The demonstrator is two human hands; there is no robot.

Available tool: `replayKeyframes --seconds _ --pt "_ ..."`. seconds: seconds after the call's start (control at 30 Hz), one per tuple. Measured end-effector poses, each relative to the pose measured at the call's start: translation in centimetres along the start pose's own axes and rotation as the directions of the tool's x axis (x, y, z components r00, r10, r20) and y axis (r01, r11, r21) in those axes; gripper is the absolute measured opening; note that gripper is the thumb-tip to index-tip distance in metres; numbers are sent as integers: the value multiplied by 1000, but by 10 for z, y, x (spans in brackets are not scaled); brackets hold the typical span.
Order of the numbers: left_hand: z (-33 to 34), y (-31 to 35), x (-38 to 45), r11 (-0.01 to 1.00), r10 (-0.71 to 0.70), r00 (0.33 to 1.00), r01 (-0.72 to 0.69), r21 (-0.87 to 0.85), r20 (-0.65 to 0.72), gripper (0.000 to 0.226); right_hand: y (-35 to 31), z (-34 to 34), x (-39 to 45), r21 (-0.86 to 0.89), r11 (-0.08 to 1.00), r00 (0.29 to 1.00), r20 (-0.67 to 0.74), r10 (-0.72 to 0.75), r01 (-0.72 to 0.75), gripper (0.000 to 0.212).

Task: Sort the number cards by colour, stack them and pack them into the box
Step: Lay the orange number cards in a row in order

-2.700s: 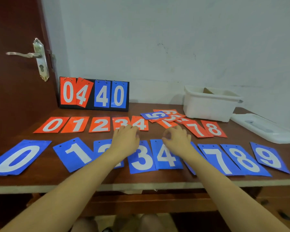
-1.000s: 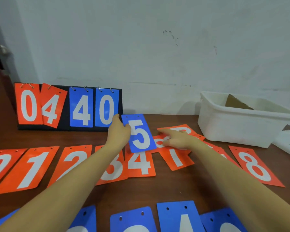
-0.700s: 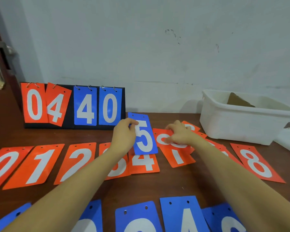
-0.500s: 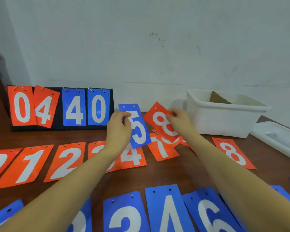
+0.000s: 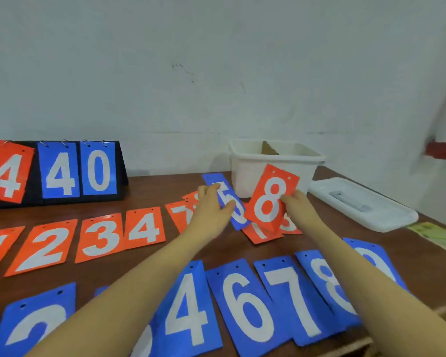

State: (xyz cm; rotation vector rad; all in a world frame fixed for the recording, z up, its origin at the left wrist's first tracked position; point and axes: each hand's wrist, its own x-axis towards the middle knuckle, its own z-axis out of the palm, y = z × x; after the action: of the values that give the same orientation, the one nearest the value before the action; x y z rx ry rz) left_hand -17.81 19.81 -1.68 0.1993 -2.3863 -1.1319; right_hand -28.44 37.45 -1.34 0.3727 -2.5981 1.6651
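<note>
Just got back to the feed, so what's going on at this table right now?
A person is sorting number cards. The left hand holds the blue 5 card and the right hand holds up the orange 8 card, both lifted in front of the white box. A row of orange cards and a nearer row of blue cards lie face up on the table. No stack shows yet, and no card is seen in the box.
</note>
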Motion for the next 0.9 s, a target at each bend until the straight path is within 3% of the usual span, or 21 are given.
replayKeyframes --seconds 0.07,0.17,0.2,0.37,0.47,0.53,0.6,0.67,0.73,0.8,0.9 --pt "17 3 5 998 -45 998 47 -44 43 60 17 -15 4 -32 999 999 -6 36 -36 16" --pt "40 5 12 997 -62 991 66 -34 116 61 28 -34 10 146 987 995 -69 71 -61 20" --pt "46 5 15 997 -66 991 71 -40 118 59 28 -39 15 132 990 994 -90 59 -47 23" --pt "52 -4 23 996 -86 996 84 -41 -38 40 38 -31 50 -305 952 999 -2 34 -33 30" --pt "44 -11 23 994 -100 994 98 -45 -49 36 53 -12 56 -691 718 996 -29 87 -83 34" --pt "35 -12 23 996 -83 996 81 -46 -42 35 49 -6 51 -810 580 994 -112 -14 -83 44" --pt "27 -10 21 995 -76 996 73 -61 -46 32 36 2 46 -827 562 977 -135 -166 -18 52" --pt "16 -4 17 995 -74 995 69 -75 -71 30 14 12 35 -617 784 977 -117 -177 68 48" --pt "4 5 10 994 -58 992 48 -93 -112 30 -13 24 11 -193 979 996 74 -58 71 46" --pt "-11 13 -3 991 -47 990 29 -133 -133 31 -31 31 -22 87 995 969 239 -62 42 43" --pt "-35 18 -34 989 -23 991 3 -150 -132 31 -47 31 -67 229 968 939 299 -172 104 39"
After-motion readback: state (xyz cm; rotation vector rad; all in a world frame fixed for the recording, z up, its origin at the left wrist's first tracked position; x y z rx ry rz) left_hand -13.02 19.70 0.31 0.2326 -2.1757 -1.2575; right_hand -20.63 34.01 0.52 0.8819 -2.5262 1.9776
